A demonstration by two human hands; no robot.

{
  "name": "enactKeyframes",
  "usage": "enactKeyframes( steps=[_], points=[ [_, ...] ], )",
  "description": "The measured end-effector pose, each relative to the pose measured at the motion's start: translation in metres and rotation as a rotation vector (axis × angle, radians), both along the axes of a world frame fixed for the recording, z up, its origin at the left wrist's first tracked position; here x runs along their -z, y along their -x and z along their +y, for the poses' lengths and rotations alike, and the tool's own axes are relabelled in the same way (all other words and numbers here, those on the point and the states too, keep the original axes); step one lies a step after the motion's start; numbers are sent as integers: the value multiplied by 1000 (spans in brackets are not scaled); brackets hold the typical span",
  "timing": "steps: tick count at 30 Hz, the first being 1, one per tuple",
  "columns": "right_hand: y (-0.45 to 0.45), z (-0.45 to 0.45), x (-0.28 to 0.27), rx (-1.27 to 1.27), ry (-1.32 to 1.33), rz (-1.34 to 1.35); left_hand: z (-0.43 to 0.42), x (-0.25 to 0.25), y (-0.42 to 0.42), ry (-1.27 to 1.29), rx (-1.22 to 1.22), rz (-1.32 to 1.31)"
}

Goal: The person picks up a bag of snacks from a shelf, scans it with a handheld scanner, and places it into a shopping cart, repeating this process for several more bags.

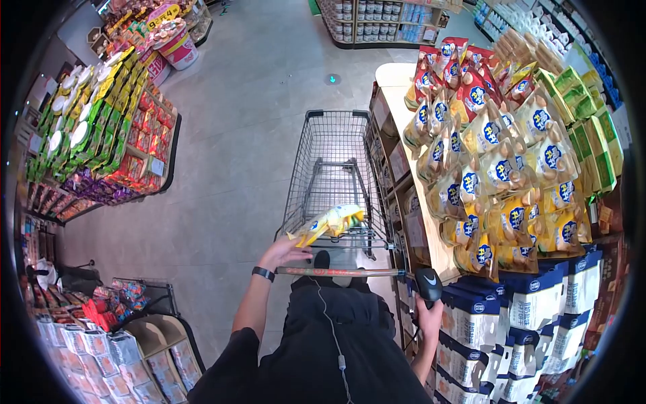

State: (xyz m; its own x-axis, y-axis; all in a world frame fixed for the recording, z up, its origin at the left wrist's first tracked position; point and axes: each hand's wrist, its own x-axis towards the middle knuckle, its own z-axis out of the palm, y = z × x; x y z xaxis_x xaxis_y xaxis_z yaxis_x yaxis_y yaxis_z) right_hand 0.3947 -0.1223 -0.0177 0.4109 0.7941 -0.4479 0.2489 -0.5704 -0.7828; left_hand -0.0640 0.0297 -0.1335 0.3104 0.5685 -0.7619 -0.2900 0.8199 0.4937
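Over the near end of the wire shopping cart [298,172], my left hand [286,252] grips a yellow and white snack bag [330,225] by its near left corner. The bag lies slanted above the basket, and its far end points right. Below that hand runs the cart's handlebar [343,273]. At the right end of the bar, my right hand [429,314] is closed around a black object [428,285] with a white swoosh mark. What kind of object it is I cannot make out.
Right of the cart, a wooden display table [397,75] bears many snack bags [501,168]. White and blue cartons [471,323] are stacked near my right arm. Snack shelves [101,128] stand at left, and a lower rack [145,337] sits near my left elbow.
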Motion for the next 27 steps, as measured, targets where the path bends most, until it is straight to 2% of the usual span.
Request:
enactKeyframes(
  steps=[5,9,16,22,27],
  points=[
    [10,1,-16,9,20,-17,-4,26,-54,-233,-248,130],
    [14,1,-23,57,34,18,7,33,-72,-172,-266,198],
    [7,-6,-11,90,38,62,34,49,-67,-204,-459,35],
    [7,-5,-12,55,94,17,100,68,-71,-289,-606,-43],
    [1,-15,-3,67,26,3,154,71,-76,-374,-590,5]
  ],
)
